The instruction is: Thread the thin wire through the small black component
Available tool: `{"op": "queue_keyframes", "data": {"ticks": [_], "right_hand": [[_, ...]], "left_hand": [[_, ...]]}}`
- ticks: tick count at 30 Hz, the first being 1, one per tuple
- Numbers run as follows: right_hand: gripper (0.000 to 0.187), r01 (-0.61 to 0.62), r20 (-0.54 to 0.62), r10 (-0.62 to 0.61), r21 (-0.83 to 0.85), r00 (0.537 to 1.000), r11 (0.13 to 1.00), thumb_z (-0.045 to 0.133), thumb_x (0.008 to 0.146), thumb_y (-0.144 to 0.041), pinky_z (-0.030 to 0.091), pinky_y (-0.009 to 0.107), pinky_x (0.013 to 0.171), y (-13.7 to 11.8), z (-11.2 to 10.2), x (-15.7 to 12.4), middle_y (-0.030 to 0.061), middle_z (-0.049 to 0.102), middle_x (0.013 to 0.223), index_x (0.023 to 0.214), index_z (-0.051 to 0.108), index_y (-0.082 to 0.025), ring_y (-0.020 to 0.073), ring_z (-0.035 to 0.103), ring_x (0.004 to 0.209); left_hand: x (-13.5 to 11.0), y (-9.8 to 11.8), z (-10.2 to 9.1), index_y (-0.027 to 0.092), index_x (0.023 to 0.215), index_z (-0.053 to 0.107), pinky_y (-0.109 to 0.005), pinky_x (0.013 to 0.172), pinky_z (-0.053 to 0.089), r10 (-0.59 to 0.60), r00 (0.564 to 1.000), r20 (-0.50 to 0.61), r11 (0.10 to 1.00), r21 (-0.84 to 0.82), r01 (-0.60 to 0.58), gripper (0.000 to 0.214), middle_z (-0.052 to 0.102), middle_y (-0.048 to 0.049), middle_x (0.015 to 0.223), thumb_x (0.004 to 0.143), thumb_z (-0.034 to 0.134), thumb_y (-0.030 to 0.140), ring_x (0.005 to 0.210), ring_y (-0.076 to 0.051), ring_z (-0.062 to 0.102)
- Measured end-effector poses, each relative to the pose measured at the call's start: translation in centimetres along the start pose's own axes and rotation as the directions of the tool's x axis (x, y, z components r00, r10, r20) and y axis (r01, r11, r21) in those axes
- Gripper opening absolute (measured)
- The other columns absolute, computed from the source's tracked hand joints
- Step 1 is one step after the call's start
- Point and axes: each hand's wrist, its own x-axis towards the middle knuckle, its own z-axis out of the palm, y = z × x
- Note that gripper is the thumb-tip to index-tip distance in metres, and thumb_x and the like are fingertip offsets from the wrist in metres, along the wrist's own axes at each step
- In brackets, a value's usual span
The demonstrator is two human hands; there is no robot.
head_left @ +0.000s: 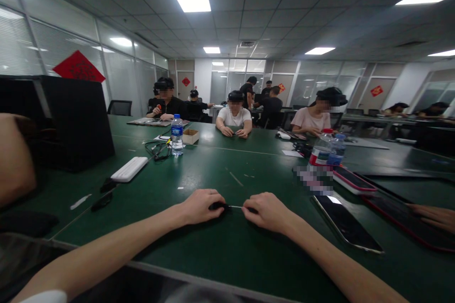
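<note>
My left hand [206, 206] rests low over the green table [209, 241], fingers curled around a small dark object [224, 206]. From that object a thin pale rod [236, 207] runs across to my right hand [267, 210]. The fingertips of my right hand are closed at the rod's other end, and something dark shows beneath them. Both hands are close together near the table's front edge. The fingers hide most of the dark object, so its kind cannot be told.
To the right lie a smartphone [346, 222], bottles [322, 149] and a neighbour's hand [435, 215]. On the left are a white power strip [130, 169], cables [158, 149] and a black box [76, 123]. A water bottle [177, 136] and an open carton [191, 137] stand ahead; people sit opposite.
</note>
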Motion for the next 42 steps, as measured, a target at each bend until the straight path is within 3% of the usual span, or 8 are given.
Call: {"op": "queue_keyframes", "data": {"ticks": [16, 28, 42], "right_hand": [[0.033, 0.016, -0.051, -0.012, 0.089, 0.999, 0.996, 0.044, 0.097, -0.031, 0.041, 0.024, 0.065, 0.2, 1.5, 0.1, 0.0038, 0.068, 0.075, 0.082, 0.07, -0.017, 0.014, 0.059, 0.065], [0.035, 0.004, -0.032, 0.001, 0.132, 0.999, 0.991, 0.043, 0.099, -0.034, 0.043, 0.025, 0.066, 0.3, 1.7, 0.3, 0.0039, 0.068, 0.079, 0.089, 0.071, -0.017, 0.0144, 0.06, 0.068], [0.03, 0.014, -0.031, -0.012, 0.048, 0.999, 0.999, 0.047, 0.096, -0.031, 0.04, 0.024, 0.065, 0.0, 1.7, 0.3, 0.0056, 0.07, 0.08, 0.089, 0.072, -0.017, 0.0153, 0.062, 0.069]], "left_hand": [[-0.1, 0.2, 0.1, 0.018, 0.103, 0.065, -0.026, 0.075, 0.047, -0.063, 0.998, -0.006, 0.989, -0.138, 0.061, 0.017, 0.068, -0.0038, 0.096, 0.088, 0.061, 0.026, 0.084, -0.016, 0.062], [-0.2, 0.1, 0.2, 0.018, 0.101, 0.061, -0.027, 0.074, 0.046, -0.057, 0.998, -0.01, 0.988, -0.143, 0.055, 0.016, 0.066, -0.0027, 0.093, 0.086, 0.061, 0.026, 0.083, -0.017, 0.062], [-0.1, -0.1, 0.7, 0.02, 0.101, 0.062, -0.027, 0.075, 0.046, -0.051, 0.997, -0.055, 0.995, -0.084, 0.046, 0.018, 0.065, -0.0033, 0.094, 0.082, 0.061, 0.022, 0.083, -0.017, 0.06]]}}
